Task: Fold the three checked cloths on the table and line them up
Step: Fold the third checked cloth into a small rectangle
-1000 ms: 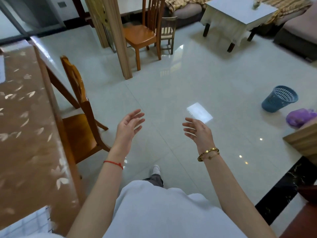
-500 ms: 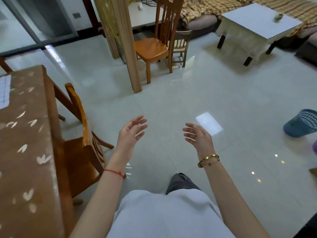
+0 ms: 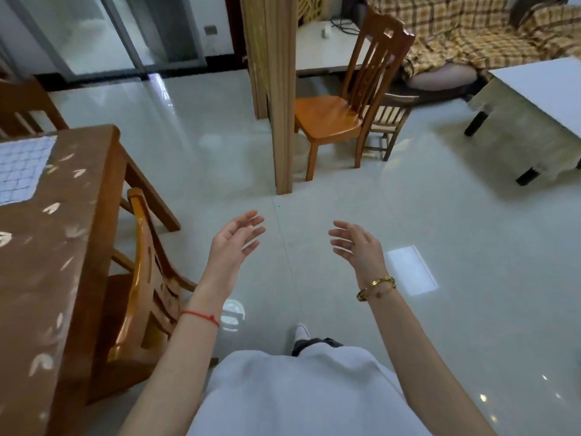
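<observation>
One white cloth with a blue check lies flat on the brown patterned table at the far left edge of the view; only part of it shows. My left hand and my right hand hover in front of me over the floor, palms facing each other, fingers relaxed and holding nothing. Both hands are to the right of the table, well apart from the cloth. No other checked cloth is visible.
A wooden chair is tucked against the table's right side, just left of my left arm. A wooden post stands ahead, with another chair behind it. A low white table and a plaid-covered sofa are at the right.
The view has swung left and up: the table and its checked cloth have come further into view and the blue basket has gone out of frame. My hands keep the same pose.
</observation>
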Tool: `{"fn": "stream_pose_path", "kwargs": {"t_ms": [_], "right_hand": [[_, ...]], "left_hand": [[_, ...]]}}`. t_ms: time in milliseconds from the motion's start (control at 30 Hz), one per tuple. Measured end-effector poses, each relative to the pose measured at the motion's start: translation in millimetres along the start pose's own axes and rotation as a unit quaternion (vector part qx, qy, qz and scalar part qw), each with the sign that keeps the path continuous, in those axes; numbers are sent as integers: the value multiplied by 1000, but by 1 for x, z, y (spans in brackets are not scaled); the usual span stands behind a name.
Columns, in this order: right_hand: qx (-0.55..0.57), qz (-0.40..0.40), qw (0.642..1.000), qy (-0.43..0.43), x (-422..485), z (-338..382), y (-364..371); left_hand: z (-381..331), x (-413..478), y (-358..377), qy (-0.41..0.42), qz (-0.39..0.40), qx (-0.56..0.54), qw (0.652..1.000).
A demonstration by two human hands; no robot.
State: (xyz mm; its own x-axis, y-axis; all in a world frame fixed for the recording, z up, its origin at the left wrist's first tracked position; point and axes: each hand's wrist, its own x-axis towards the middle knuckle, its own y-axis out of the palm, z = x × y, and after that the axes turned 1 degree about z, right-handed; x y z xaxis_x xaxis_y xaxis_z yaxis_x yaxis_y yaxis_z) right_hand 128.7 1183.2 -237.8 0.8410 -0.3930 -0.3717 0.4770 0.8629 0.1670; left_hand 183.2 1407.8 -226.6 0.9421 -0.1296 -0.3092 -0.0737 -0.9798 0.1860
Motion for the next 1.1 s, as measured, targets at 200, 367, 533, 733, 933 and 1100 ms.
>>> {"fn": "stream_pose_path", "kwargs": {"t_ms": [200, 367, 533, 733, 933, 1100], "right_hand": [[-49, 68, 996, 10, 91, 38, 30], [-78, 109, 991, 29, 146, 52, 63], [-86, 130, 987, 39, 205, 58, 104], [-98, 153, 982, 45, 286, 71, 175], [-80, 168, 982, 33, 367, 98, 268], [-62, 155, 985, 51, 427, 110, 329]], "left_hand": [[-24, 56, 10, 6, -80, -30, 996], [-40, 89, 4, 16, -122, -42, 991], [-53, 145, -10, 14, -156, -47, 986], [-83, 233, -40, 34, -188, -63, 980], [-137, 337, -81, 42, -194, -73, 977], [-175, 413, -111, 48, -185, -62, 980]]}}
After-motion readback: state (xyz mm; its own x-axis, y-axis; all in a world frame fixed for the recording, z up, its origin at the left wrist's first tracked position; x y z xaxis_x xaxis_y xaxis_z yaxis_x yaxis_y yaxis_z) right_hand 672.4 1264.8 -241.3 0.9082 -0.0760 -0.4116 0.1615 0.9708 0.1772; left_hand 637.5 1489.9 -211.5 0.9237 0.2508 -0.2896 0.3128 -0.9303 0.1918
